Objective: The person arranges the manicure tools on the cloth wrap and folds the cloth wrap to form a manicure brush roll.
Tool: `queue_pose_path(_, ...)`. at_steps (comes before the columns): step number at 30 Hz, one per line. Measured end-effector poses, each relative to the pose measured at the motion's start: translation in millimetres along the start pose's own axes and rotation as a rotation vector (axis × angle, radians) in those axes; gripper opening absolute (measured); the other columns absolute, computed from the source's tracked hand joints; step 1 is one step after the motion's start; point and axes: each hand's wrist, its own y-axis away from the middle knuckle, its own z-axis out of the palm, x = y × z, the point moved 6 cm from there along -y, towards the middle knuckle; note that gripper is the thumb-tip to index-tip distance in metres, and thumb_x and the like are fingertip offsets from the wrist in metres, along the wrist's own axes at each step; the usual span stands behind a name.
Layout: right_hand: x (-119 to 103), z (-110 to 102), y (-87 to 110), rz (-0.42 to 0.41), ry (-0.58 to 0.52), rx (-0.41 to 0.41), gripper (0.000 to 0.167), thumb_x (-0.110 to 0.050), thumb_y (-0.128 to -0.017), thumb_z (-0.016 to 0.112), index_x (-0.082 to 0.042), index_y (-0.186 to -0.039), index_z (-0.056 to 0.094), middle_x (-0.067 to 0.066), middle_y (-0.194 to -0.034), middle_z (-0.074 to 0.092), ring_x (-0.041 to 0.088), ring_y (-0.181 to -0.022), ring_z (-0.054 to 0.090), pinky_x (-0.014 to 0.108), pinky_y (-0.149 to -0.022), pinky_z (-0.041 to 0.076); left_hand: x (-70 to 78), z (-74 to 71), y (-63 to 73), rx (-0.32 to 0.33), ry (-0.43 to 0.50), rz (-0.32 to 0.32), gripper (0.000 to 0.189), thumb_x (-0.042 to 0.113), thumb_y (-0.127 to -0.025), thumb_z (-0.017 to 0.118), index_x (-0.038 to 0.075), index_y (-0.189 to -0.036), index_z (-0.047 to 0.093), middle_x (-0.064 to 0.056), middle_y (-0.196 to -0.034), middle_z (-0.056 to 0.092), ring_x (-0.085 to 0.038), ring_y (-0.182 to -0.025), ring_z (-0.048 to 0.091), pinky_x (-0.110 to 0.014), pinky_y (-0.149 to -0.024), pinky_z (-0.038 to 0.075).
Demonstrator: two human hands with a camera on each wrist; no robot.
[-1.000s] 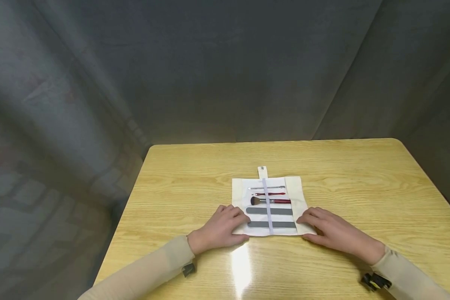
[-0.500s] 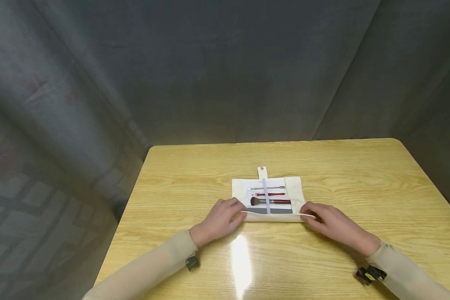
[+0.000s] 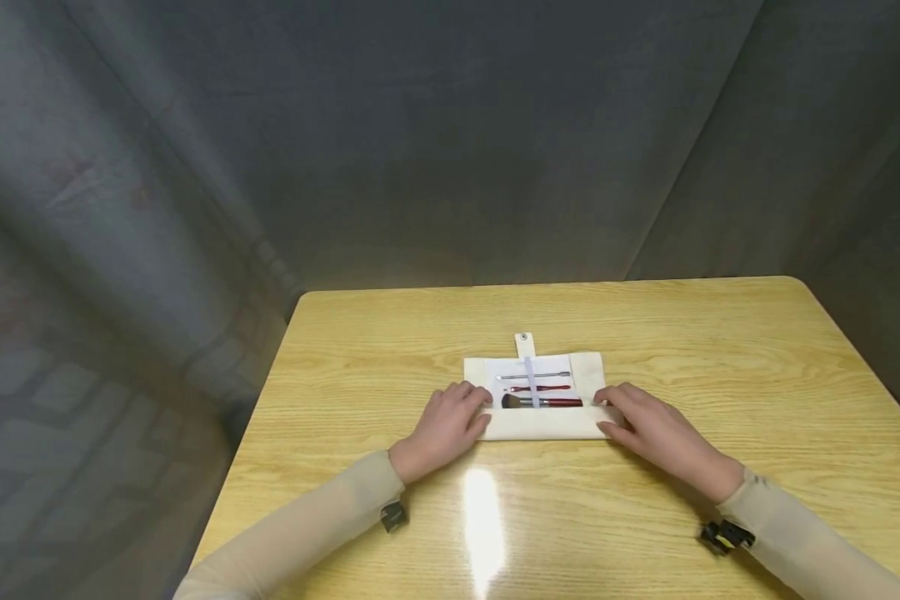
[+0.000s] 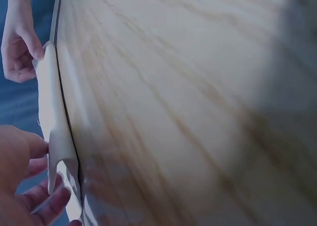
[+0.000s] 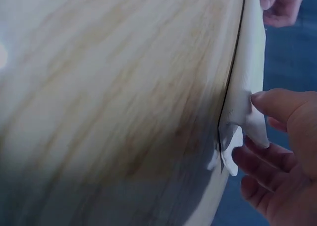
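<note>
A cream cloth tool roll point(image 3: 543, 424) lies on the table, its near part folded over towards the far side. At the fold's left end my left hand point(image 3: 444, 423) pinches the cloth between thumb and fingers. My right hand point(image 3: 656, 435) grips the right end likewise; in the right wrist view its thumb point(image 5: 277, 102) presses on the rolled cloth. Beyond the fold show a makeup brush point(image 3: 558, 402) with a dark red handle, a thin red tool point(image 3: 540, 388) and a slim metal tool point(image 3: 536, 375), under a pale elastic band point(image 3: 528, 367). The fold hides the grey files.
A strap with a snap button point(image 3: 524, 344) sticks out from the roll's far edge. The wooden table point(image 3: 375, 350) reaches back to a dark grey curtain point(image 3: 457, 167). A small dark camera point(image 3: 726, 536) sits at my right wrist, another camera point(image 3: 393, 516) at my left.
Both hands have lifted the roll's near edge and folded it away from me. The two grey files, visible earlier, are now covered. The far part of the roll stayed put.
</note>
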Motion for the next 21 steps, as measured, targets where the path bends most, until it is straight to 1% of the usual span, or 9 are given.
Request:
queue_pose_path(3,-5.7,-1.5,0.5,-0.101,0.057,0.046,0.034,-0.009,-0.084,0.085,-0.009,-0.115,0.071,0.004,-0.105,0.067,0.013,-0.083,0.061,0.037,-0.070,0.055,0.7,-2.6,2.3,0.002,-0.015,0.017,0.026,0.028,-0.102,0.066,0.016,-0.125,0.069,-0.003,-0.117,0.069,-0.022,-0.106,0.062,-0.042,-0.091,0.047)
queue_pose_path(5,-8.0,-2.4,1.3,-0.143,0.080,0.053,0.033,-0.008,-0.083,0.085,-0.006,-0.115,0.074,0.008,-0.108,0.067,0.020,-0.090,0.065,0.043,-0.077,0.057,1.0,-4.3,5.1,-0.005,-0.028,0.031,0.029,0.031,-0.102,0.066,0.015,-0.126,0.069,-0.003,-0.120,0.068,-0.022,-0.108,0.061,-0.042,-0.093,0.046)
queue_pose_path(7,-8.2,-2.2,2.1,-0.152,0.088,0.029,0.034,-0.010,-0.085,0.084,-0.003,-0.117,0.075,0.011,-0.110,0.067,0.025,-0.096,0.066,0.047,-0.082,0.056,1.1,-5.2,8.2,-0.017,-0.048,0.047,0.033,0.035,-0.101,0.067,0.015,-0.128,0.069,-0.004,-0.122,0.068,-0.021,-0.109,0.060,-0.043,-0.093,0.046)
queue_pose_path(9,-7.7,-2.3,3.7,-0.145,0.093,-0.012,0.040,-0.013,-0.086,0.084,0.000,-0.122,0.073,0.014,-0.114,0.066,0.029,-0.102,0.065,0.050,-0.087,0.055,1.1,-5.7,11.7,-0.036,-0.066,0.059,0.039,0.040,-0.099,0.069,0.015,-0.130,0.069,-0.004,-0.124,0.067,-0.022,-0.110,0.059,-0.044,-0.094,0.046)
queue_pose_path(12,-5.3,-1.2,6.4,-0.120,0.093,-0.090,0.048,-0.017,-0.088,0.084,0.002,-0.129,0.069,0.016,-0.119,0.065,0.031,-0.106,0.064,0.052,-0.090,0.054,1.1,-5.7,16.2,-0.065,-0.092,0.074,0.045,0.043,-0.096,0.073,0.016,-0.133,0.067,-0.004,-0.125,0.065,-0.022,-0.111,0.058,-0.044,-0.093,0.046)
queue_pose_path(14,-4.6,-1.0,7.6,-0.114,0.103,-0.128,0.051,-0.016,-0.088,0.084,0.002,-0.133,0.067,0.018,-0.122,0.064,0.033,-0.109,0.064,0.054,-0.091,0.053,0.8,-5.6,18.1,-0.083,-0.098,0.078,0.045,0.041,-0.096,0.073,0.017,-0.134,0.066,-0.003,-0.125,0.064,-0.022,-0.112,0.058,-0.044,-0.093,0.046)
queue_pose_path(16,-4.0,-0.5,7.8,-0.122,0.116,-0.145,0.051,-0.013,-0.088,0.083,0.001,-0.133,0.067,0.018,-0.123,0.064,0.034,-0.110,0.064,0.054,-0.092,0.053,0.7,-5.5,19.0,-0.095,-0.101,0.082,0.044,0.036,-0.097,0.073,0.018,-0.137,0.064,-0.003,-0.125,0.064,-0.021,-0.111,0.058,-0.043,-0.092,0.047)
queue_pose_path(18,-4.3,-0.3,6.7,-0.142,0.136,-0.144,0.050,-0.011,-0.087,0.083,0.001,-0.132,0.067,0.017,-0.122,0.065,0.034,-0.110,0.064,0.054,-0.092,0.052,1.1,-5.7,18.9,-0.100,-0.108,0.087,0.043,0.030,-0.097,0.072,0.019,-0.138,0.063,-0.002,-0.125,0.064,-0.021,-0.111,0.058,-0.042,-0.091,0.047)
queue_pose_path(21,-5.0,0.7,5.2,-0.176,0.163,-0.122,0.049,-0.008,-0.085,0.083,0.002,-0.130,0.067,0.016,-0.119,0.066,0.033,-0.107,0.064,0.053,-0.092,0.053,3.8,-6.4,17.4,-0.088,-0.135,0.113,0.042,0.021,-0.094,0.071,0.019,-0.135,0.064,-0.001,-0.121,0.065,-0.021,-0.109,0.059,-0.040,-0.089,0.047)
